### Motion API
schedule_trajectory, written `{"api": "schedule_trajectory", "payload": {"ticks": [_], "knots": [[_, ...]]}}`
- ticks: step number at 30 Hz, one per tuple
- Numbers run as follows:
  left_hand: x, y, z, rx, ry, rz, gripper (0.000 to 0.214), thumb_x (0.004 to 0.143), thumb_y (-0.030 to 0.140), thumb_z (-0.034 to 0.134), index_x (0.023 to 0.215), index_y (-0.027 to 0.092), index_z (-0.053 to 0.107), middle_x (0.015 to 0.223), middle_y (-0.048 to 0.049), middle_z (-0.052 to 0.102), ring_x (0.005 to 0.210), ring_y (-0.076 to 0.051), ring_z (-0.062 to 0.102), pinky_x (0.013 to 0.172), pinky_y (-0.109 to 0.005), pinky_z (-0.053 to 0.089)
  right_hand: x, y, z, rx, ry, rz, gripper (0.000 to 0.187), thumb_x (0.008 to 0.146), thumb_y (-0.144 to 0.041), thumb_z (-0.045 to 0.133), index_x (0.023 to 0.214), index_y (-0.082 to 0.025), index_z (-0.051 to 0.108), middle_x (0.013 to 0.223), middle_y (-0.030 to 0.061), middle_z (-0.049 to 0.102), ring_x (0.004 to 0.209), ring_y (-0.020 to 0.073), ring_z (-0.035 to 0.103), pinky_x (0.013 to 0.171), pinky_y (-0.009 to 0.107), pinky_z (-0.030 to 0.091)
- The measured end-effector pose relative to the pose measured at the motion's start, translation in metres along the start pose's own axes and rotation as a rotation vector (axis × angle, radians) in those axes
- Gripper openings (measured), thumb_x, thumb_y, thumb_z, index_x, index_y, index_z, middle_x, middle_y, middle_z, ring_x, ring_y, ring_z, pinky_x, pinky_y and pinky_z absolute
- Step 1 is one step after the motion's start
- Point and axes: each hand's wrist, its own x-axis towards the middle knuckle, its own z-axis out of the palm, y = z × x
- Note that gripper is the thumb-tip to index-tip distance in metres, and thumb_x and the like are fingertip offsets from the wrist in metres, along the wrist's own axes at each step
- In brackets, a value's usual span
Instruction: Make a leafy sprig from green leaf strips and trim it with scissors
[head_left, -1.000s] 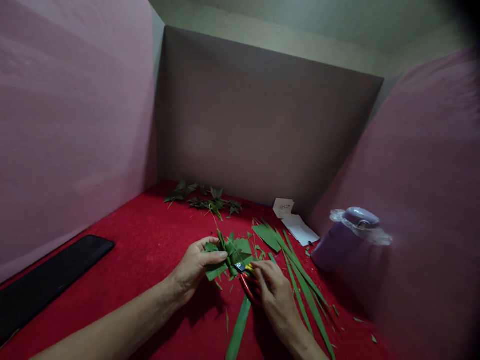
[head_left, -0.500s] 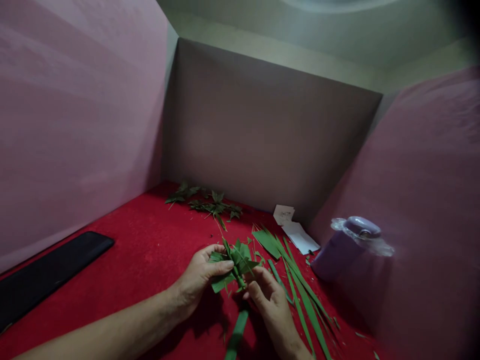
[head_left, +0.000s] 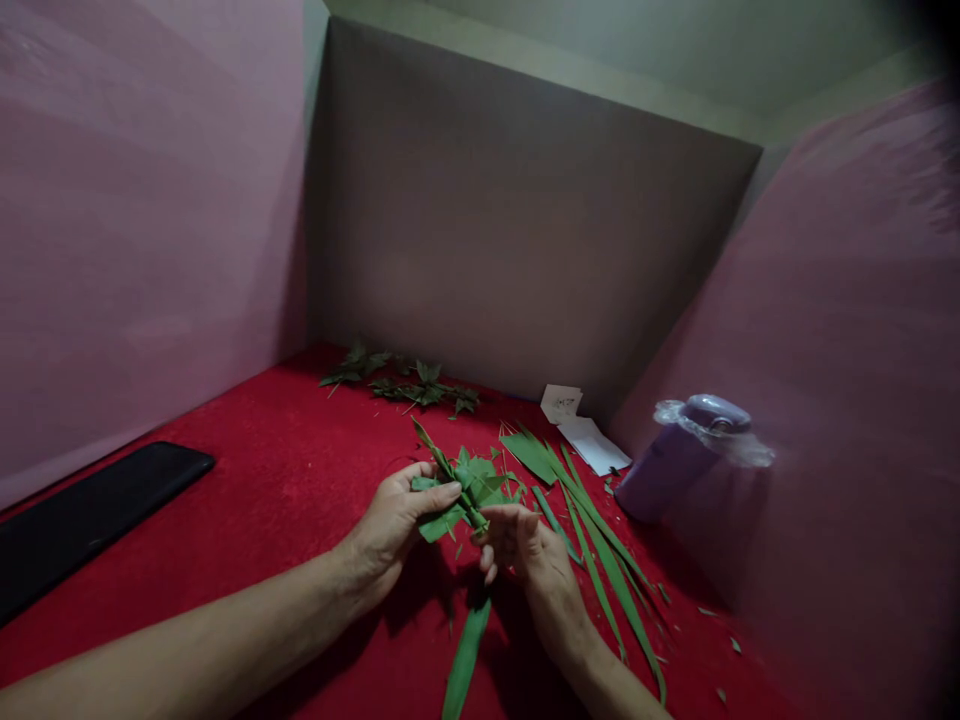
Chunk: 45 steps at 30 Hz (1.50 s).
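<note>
A bunch of folded green leaves (head_left: 472,478) gathered on a short stem is pinched between the thumb and fingers of my left hand (head_left: 394,520). Its stem end points down and to the right, while one pointed leaf sticks up at the upper left. Beside that stem end is my right hand (head_left: 540,575), its index fingertip at the stem, the thumb lifted apart and the other fingers loosely bent. I see no firm grip in it. A long green leaf strip (head_left: 469,650) extends toward me below the hands; its upper end is in shadow near my right fingertips.
Long green leaf blades (head_left: 600,530) and small scraps lie to the right on the red cloth (head_left: 300,480). Leafy sprigs (head_left: 424,385) lie at the back, near white papers (head_left: 592,445). A purple container (head_left: 667,465) with clear plastic stands right; a black flat object (head_left: 97,520) lies left.
The view has tipped slightly downward. My right thumb has lifted away from the stem, and the leaf bunch has turned a little, its pointed leaf leaning further left.
</note>
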Motion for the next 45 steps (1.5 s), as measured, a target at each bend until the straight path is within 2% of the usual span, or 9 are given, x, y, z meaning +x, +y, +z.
{"api": "schedule_trajectory", "payload": {"ticks": [5, 10, 15, 19, 24, 34, 37, 40, 45], "knots": [[0.0, 0.001, 0.002, 0.02, 0.022, 0.019, 0.023, 0.063, 0.013, 0.071, 0.082, 0.012, 0.057, 0.072, -0.004, 0.068, 0.062, -0.012, 0.062, 0.062, -0.022, 0.047, -0.001, 0.003, 0.001, -0.05, -0.021, -0.041, 0.047, 0.08, -0.058, 0.046, 0.087, -0.013, 0.058, 0.066, 0.0038, 0.06, 0.049, 0.0121, 0.054, 0.044, 0.023, 0.042], [-0.002, 0.0, 0.004, 0.053, 0.036, 0.002, 0.022, 0.064, 0.013, 0.07, 0.081, 0.013, 0.056, 0.071, -0.0029, 0.068, 0.059, -0.011, 0.062, 0.059, -0.021, 0.048, 0.0, 0.003, 0.001, -0.02, 0.013, 0.039, 0.049, 0.081, -0.058, 0.044, 0.093, -0.012, 0.056, 0.061, 0.0014, 0.059, 0.046, 0.0108, 0.053, 0.047, 0.023, 0.041], [-0.008, 0.0, 0.009, 0.084, 0.016, 0.002, 0.026, 0.063, 0.015, 0.071, 0.084, 0.014, 0.055, 0.076, -0.0046, 0.069, 0.062, -0.015, 0.065, 0.06, -0.026, 0.051, 0.0, -0.004, 0.005, -0.015, 0.008, 0.05, 0.035, 0.079, -0.047, 0.056, 0.088, -0.014, 0.055, 0.064, -0.0007, 0.058, 0.045, 0.0083, 0.051, 0.046, 0.02, 0.041], [-0.011, -0.001, 0.011, 0.066, -0.01, 0.014, 0.025, 0.064, 0.015, 0.071, 0.084, 0.014, 0.055, 0.078, -0.0041, 0.069, 0.064, -0.014, 0.065, 0.061, -0.023, 0.051, 0.0, -0.006, 0.006, 0.036, -0.01, 0.021, 0.029, 0.071, -0.037, 0.067, 0.087, -0.016, 0.056, 0.073, -0.0005, 0.056, 0.055, 0.0101, 0.051, 0.046, 0.02, 0.044], [-0.009, -0.002, 0.01, 0.043, 0.002, -0.013, 0.026, 0.064, 0.014, 0.071, 0.085, 0.015, 0.056, 0.076, -0.0033, 0.069, 0.063, -0.014, 0.065, 0.062, -0.025, 0.051, 0.0, -0.006, 0.007, 0.074, -0.022, -0.006, 0.025, 0.069, -0.032, 0.068, 0.085, -0.017, 0.057, 0.071, -0.0013, 0.054, 0.059, 0.0116, 0.052, 0.046, 0.02, 0.043], [-0.005, -0.013, 0.003, 0.084, -0.101, -0.02, 0.025, 0.067, 0.018, 0.07, 0.089, 0.014, 0.061, 0.087, -0.0059, 0.069, 0.075, -0.017, 0.065, 0.07, -0.027, 0.05, -0.001, -0.013, 0.007, 0.104, 0.17, 0.0, 0.017, 0.069, -0.026, 0.067, 0.08, -0.016, 0.059, 0.064, -0.0026, 0.055, 0.052, 0.0089, 0.045, 0.045, 0.018, 0.038], [-0.011, -0.008, 0.009, 0.194, -0.049, -0.061, 0.029, 0.068, 0.026, 0.07, 0.091, 0.014, 0.059, 0.085, -0.0063, 0.068, 0.071, -0.015, 0.064, 0.063, -0.024, 0.05, 0.002, -0.016, 0.0, 0.106, 0.228, 0.008, 0.016, 0.069, -0.026, 0.065, 0.081, -0.016, 0.06, 0.062, -0.0034, 0.055, 0.049, 0.0084, 0.044, 0.044, 0.018, 0.036], [-0.016, -0.004, 0.014, 0.357, 0.043, -0.096, 0.037, 0.064, 0.038, 0.071, 0.087, 0.014, 0.055, 0.067, -0.0029, 0.065, 0.05, -0.012, 0.06, 0.043, -0.02, 0.045, 0.005, -0.02, -0.009, 0.136, 0.252, -0.018, 0.016, 0.069, -0.025, 0.063, 0.081, -0.017, 0.06, 0.065, -0.0023, 0.057, 0.049, 0.0094, 0.046, 0.045, 0.019, 0.038], [-0.024, 0.003, 0.02, 0.716, -0.067, -0.219, 0.041, 0.065, 0.056, 0.06, 0.059, 0.016, 0.054, 0.037, -0.0021, 0.056, 0.023, -0.009, 0.041, 0.025, -0.017, 0.023, 0.01, -0.027, -0.019, 0.142, 0.277, -0.035, 0.014, 0.069, -0.023, 0.061, 0.082, -0.017, 0.06, 0.071, -0.0001, 0.059, 0.055, 0.0116, 0.051, 0.043, 0.019, 0.038]]}}
